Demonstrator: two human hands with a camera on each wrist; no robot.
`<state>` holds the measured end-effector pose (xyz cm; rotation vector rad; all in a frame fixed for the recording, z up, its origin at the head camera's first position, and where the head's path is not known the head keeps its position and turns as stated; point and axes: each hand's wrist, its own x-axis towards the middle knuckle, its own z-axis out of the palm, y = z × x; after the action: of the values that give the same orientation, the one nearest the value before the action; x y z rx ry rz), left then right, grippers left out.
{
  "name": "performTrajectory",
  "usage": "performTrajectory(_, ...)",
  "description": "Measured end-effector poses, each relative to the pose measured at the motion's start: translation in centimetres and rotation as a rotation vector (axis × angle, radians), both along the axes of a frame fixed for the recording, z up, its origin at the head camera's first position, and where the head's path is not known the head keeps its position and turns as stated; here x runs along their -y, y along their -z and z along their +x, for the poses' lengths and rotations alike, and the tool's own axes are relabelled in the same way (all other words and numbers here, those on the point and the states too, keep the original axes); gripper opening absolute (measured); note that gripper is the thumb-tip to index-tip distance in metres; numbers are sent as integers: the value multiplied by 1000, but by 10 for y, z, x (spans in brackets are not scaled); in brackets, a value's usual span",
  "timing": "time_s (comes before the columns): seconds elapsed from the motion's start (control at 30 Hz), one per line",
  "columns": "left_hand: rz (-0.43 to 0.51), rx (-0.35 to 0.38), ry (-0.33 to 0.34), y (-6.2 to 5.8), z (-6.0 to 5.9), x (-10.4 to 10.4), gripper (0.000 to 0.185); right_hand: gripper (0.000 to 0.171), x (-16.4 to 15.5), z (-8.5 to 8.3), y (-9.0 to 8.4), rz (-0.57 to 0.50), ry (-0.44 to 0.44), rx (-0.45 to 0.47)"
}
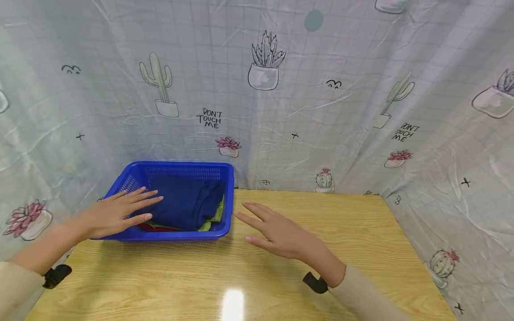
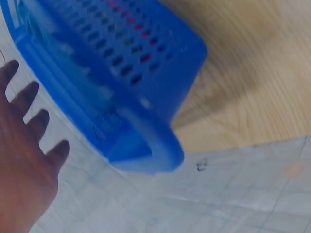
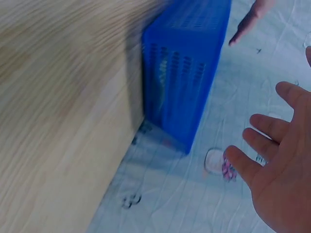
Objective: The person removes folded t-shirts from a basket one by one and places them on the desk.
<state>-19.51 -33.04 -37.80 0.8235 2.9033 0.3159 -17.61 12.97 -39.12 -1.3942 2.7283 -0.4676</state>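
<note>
A blue plastic basket (image 1: 172, 237) with perforated walls stands at the back left of the table. Folded dark blue cloth (image 1: 176, 200) lies on top inside it, with yellow-green cloth (image 1: 218, 210) and red cloth (image 1: 158, 228) showing underneath. My left hand (image 1: 116, 213) hovers over the basket's left side, its fingers spread and holding nothing. To the right of the basket is my right hand (image 1: 277, 229), fingers extended toward the rim, also with nothing in it. Both wrist views show the basket's outer wall (image 3: 177, 82) beside the spread fingers.
The wooden table (image 1: 341, 232) extends to the right and front of the basket. A pale curtain (image 1: 281, 116) printed with cacti and potted plants hangs behind and along both sides. Each wrist carries a small black device (image 1: 315, 283).
</note>
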Motion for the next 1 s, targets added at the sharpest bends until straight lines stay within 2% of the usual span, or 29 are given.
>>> performTrajectory(0.1,71,84,-4,-5,-10,5,56,62,16,-5,-2,-16,-5,39)
performTrajectory(0.2,119,159,10,-11,-21,8,65,63,33,-12,-5,-33,-8,97)
performTrajectory(0.33,142,205,38,-18,-38,12,82,64,58,-25,-9,-76,6,213)
performTrajectory(0.47,163,249,11,-22,-59,14,86,64,82,-41,-14,-115,35,293)
performTrajectory(0.63,187,337,-56,-24,-81,15,89,64,110,-60,-17,-137,66,346)
performTrajectory(0.73,215,402,-115,-22,-91,17,91,64,125,-72,-17,-143,96,375)
performTrajectory(0.87,293,567,-249,-13,-103,20,97,65,143,-86,-16,-141,173,446)
performTrajectory(1.0,369,733,-359,-3,-112,23,100,66,156,-94,-13,-183,315,618)
